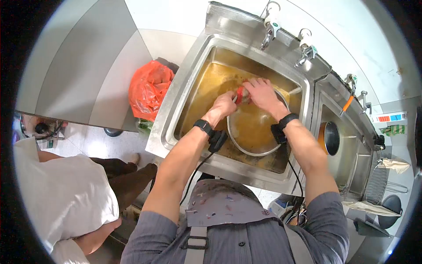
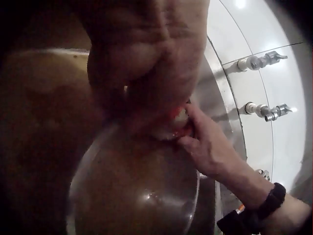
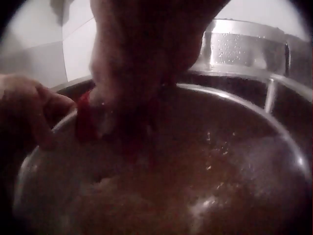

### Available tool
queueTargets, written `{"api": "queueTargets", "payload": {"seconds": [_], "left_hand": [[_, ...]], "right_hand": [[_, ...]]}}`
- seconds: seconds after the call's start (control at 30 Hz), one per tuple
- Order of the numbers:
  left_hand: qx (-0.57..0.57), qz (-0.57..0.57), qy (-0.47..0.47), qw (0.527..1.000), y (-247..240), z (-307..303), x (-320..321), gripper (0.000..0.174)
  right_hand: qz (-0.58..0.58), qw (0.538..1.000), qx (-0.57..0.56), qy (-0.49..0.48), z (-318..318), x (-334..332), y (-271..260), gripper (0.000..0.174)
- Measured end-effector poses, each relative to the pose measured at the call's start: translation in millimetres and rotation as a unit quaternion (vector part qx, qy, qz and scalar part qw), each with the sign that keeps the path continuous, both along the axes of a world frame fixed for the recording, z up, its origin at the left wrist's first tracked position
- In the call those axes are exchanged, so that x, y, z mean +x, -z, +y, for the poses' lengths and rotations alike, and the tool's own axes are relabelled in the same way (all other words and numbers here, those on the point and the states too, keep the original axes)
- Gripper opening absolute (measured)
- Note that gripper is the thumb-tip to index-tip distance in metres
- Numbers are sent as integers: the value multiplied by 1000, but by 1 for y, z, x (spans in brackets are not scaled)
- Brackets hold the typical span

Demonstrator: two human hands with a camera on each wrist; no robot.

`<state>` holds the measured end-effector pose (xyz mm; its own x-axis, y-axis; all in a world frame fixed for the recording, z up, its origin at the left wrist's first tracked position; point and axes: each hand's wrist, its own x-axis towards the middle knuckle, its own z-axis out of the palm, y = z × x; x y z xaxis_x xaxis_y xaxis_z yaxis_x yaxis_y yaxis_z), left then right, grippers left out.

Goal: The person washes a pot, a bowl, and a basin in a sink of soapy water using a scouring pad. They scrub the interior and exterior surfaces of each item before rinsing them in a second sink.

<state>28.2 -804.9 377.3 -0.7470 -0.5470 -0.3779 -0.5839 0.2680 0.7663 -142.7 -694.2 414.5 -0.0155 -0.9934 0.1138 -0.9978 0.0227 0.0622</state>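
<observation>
A red and pale item (image 1: 240, 94) is held between both hands over the far left rim of a large round metal basin (image 1: 252, 154), which lies in the sink in brownish water. The left hand (image 1: 223, 105) has its fingers curled at the item's left side. From the right, the right hand (image 1: 263, 94) grips the item with bent fingers. In the left wrist view the right hand (image 2: 208, 144) pinches the red and pale item (image 2: 171, 128). The right wrist view shows the red part (image 3: 87, 120) beside the fingers, the rest dark and blurred.
An orange-red plastic bag (image 1: 151, 90) sits left of the sink (image 1: 169, 119). Taps (image 1: 270, 33) line the back wall. A second basin at right holds a pot (image 1: 329, 138). A person in a white top (image 1: 66, 189) stands at the lower left.
</observation>
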Motion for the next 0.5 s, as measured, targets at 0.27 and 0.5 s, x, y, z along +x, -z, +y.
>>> {"api": "queueTargets", "payload": {"seconds": [0.27,0.5], "left_hand": [[22,-29,49,998,16,-9,20,34],[-9,-69,126,990,8,-14,23,34]], "right_hand": [[-138,959,140,205,46,-58,23,35],[-293,839,288,356,58,-59,0,32]]}}
